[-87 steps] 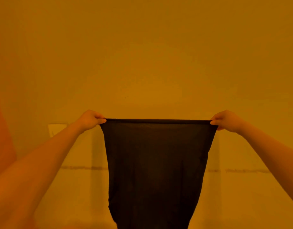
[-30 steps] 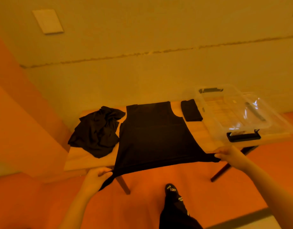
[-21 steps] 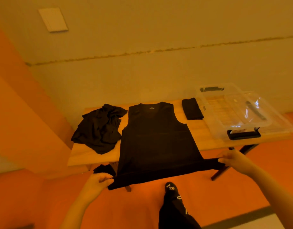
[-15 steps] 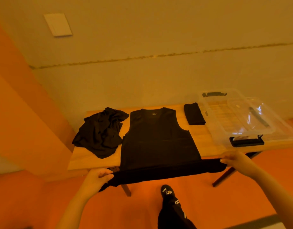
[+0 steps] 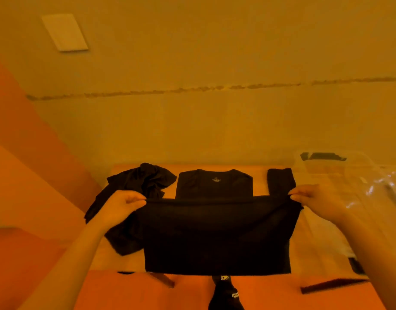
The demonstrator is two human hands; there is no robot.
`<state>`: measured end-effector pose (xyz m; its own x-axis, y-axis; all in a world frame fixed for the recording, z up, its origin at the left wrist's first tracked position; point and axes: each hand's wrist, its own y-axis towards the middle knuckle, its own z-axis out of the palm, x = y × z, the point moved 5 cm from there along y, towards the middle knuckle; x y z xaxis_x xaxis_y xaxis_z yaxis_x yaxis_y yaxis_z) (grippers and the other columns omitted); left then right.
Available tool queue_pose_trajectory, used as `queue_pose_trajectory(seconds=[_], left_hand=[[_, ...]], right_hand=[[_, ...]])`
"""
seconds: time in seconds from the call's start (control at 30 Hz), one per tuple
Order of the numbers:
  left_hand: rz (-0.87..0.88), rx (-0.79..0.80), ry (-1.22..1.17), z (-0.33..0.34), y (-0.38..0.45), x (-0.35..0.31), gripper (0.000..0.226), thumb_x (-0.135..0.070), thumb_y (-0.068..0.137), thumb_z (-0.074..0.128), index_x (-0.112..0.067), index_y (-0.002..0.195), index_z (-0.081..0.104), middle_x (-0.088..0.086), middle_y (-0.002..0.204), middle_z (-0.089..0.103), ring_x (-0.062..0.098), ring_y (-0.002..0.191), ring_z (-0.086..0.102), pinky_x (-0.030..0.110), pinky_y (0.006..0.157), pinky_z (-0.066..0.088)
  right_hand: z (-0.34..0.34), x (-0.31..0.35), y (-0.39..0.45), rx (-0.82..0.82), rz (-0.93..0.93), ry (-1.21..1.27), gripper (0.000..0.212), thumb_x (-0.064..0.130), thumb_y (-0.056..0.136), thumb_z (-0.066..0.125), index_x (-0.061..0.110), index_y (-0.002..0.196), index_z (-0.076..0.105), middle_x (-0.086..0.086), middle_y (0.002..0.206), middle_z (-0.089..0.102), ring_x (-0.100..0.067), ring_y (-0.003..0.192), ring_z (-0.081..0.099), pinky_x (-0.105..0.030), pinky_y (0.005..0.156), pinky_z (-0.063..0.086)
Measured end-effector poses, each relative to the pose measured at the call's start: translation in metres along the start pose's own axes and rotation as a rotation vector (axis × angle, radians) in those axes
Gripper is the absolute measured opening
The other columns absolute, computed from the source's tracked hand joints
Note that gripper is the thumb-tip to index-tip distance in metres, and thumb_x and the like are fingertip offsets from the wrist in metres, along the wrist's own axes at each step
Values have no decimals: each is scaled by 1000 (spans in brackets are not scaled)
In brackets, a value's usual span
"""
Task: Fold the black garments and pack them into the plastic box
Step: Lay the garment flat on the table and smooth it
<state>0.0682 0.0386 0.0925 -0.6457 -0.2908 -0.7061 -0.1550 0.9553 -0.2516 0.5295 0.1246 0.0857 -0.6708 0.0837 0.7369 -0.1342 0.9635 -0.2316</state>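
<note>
Warm orange light washes a plain wall behind a wooden tabletop point(image 5: 313, 253). At its centre lies a black vest point(image 5: 214, 231), neck opening toward the wall, its long axis running away from the person. Its lower half is lifted and doubled up over the body, so the hem forms a taut horizontal line across the middle, with the neck and shoulders showing beyond it. The left hand point(image 5: 121, 209) pinches the hem's left corner between thumb and fingers; the right hand point(image 5: 315, 202) pinches the right corner the same way. Both hands are level, one at each end of the hem, so neither is nearer the vest. The fold looks about half done: the hem likely needs to travel straight on toward the neck and be laid flat there.

Left of the vest, partly under the left hand, sits a crumpled pile point(image 5: 139, 184) of black cloth. Just beyond the right hand lies a small folded piece point(image 5: 280, 180). Farther right is the clear box point(image 5: 371, 186), blurred, its contents unclear.
</note>
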Motion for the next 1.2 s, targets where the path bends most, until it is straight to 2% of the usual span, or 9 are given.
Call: queue_pose_trajectory(seconds=[0.2,0.37,0.53,0.67,0.8,0.9,1.0,1.1,1.2], left_hand=[[-69,-26,-26,7,137,-17,12,-11,89,58,-12,99,66,2,92,63,16,91,59,21,75,43],[-173,-227,211,53,188,7,43,-20,91,56,-6,131,47,15,130,51,32,121,47,42,100,38],[58,-136,462,155,103,37,46,-38,90,38,-9,120,58,15,124,58,30,116,51,44,90,48],[7,9,591,198,40,81,58,-49,95,8,-17,130,41,9,130,49,25,125,35,41,81,52],[45,43,646,206,5,108,76,-47,79,32,-20,148,12,8,154,14,19,145,-4,44,102,23],[19,143,720,206,-12,113,64,-49,94,5,-10,137,31,12,153,13,27,143,6,40,107,14],[59,133,767,204,-24,117,65,-52,93,6,-14,146,13,9,157,1,23,144,-10,37,114,-3],[31,127,766,197,-30,122,73,-55,92,0,-9,144,22,14,147,30,23,144,-8,42,113,1],[84,121,794,192,-36,131,74,-55,92,-2,-5,132,34,17,136,47,22,144,-8,43,112,6]], right_hand=[[-4,-12,151,89,97,-23,17,4,88,59,16,76,65,-11,84,64,-29,86,60,-32,74,48],[21,-10,220,-46,141,-187,33,13,93,51,7,126,52,-18,120,59,-32,107,57,-34,81,43],[113,-25,134,137,25,-369,50,27,92,54,19,139,38,0,143,41,-17,131,40,-29,106,34],[169,-69,46,290,-65,-628,68,56,88,39,26,145,17,10,149,10,-12,140,26,-29,109,31],[180,-127,-3,278,-131,-705,65,56,92,-2,24,148,-2,3,157,-3,-9,144,-4,-31,114,0],[172,-148,-17,315,-98,-706,61,54,93,0,26,148,-3,8,156,-11,-9,143,-9,-26,112,-6],[167,-153,-25,290,-60,-728,60,54,95,2,26,148,-2,9,156,-10,-9,143,-9,-26,112,-4],[165,-145,-37,260,-79,-775,62,55,95,4,24,148,-2,7,156,3,-12,144,-7,-31,112,-3],[173,-145,-50,217,-140,-837,66,58,94,7,22,148,-4,3,157,-8,-13,144,-6,-34,112,-1]])
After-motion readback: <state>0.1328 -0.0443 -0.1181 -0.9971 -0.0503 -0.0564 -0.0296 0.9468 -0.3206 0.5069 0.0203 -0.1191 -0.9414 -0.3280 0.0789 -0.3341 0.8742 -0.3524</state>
